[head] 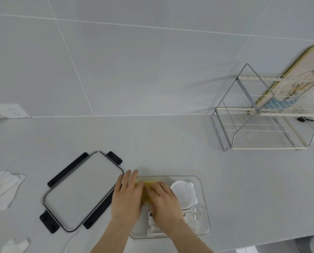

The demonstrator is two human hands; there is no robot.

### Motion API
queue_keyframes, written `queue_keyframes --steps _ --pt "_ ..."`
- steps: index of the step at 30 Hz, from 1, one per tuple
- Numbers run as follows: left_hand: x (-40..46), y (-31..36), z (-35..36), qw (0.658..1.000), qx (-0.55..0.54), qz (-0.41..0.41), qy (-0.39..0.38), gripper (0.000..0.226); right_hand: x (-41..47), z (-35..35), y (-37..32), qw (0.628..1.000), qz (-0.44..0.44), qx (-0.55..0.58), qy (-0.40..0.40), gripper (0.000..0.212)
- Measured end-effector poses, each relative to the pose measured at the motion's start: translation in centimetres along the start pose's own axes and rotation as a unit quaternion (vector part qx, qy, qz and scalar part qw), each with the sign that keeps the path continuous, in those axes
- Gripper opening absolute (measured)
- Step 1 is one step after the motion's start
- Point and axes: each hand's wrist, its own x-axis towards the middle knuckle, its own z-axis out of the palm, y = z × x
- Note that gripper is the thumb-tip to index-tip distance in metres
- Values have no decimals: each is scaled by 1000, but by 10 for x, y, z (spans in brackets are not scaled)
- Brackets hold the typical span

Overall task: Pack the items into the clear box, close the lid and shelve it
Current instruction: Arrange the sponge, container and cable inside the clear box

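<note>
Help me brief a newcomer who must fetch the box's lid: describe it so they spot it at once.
On the pale countertop, look just left of the clear box where both hands work. The lid lies flat there, separate from the box: a clear rectangular panel, the only thing with black latch flaps along its edges.

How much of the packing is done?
Partly done: a white round container and white packets already lie in the clear box. Both hands, left hand and right hand, are pressing a yellow item into it. The lid lies beside the box; the wire shelf waits.
</note>
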Motion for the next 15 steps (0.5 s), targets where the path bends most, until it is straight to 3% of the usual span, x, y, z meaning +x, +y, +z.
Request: queue_keyframes --steps 3,7,10,13,15 --pt "0 2 0 1000 2 -1 3 48 0 -6 2 997 27 41 52 35" --pt "-4 4 -4 996 -44 63 48 55 -13 -17 18 974 141 130 123 17" --pt "-5 15 -9 984 -82 148 50 51 -31 -23 32 972 194 121 55 13" --pt "-6 28 -6 973 -86 214 11 37 -40 -29 39 975 191 112 -22 16" --pt "-9 30 0 969 -57 238 -26 39 -41 -31 40 974 190 107 -65 22"
